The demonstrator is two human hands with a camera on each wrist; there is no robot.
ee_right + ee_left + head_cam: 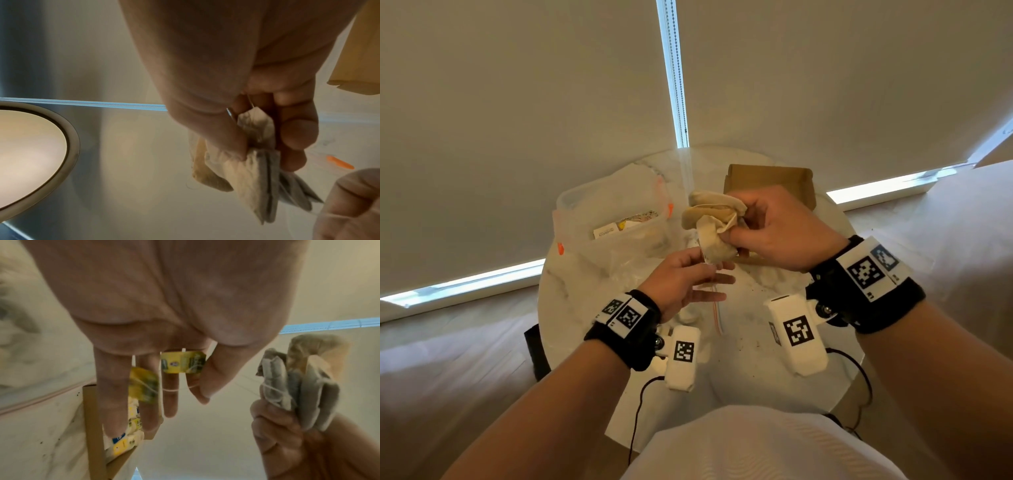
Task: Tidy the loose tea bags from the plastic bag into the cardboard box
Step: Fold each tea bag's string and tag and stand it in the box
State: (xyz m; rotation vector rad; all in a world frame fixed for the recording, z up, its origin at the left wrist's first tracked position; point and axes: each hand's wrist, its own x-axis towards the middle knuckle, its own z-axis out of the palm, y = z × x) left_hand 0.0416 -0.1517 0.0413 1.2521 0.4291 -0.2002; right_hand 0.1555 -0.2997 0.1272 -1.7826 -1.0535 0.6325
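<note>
My right hand (pixel 743 222) grips a bunch of several beige tea bags (pixel 710 219) above the table, just in front of the open cardboard box (pixel 767 174). The bunch (pixel 252 178) fans out below my curled fingers (pixel 296 129). My left hand (pixel 705 270) is under the bunch, thumb and forefinger meeting at the lowest bag's end. Strings cross its fingers (pixel 170 395) and yellow tags (pixel 183 364) hang between them. The box (pixel 92 426) holds more yellow-tagged bags. A crumpled clear plastic bag (pixel 626 263) lies on the table below my left hand.
A clear tub with orange clips (pixel 613 212) stands at the back left of the round white marble table (pixel 756 342), with paper packets inside. Tea crumbs dot the table top. Window blinds rise close behind the table. Black cables hang off its front edge.
</note>
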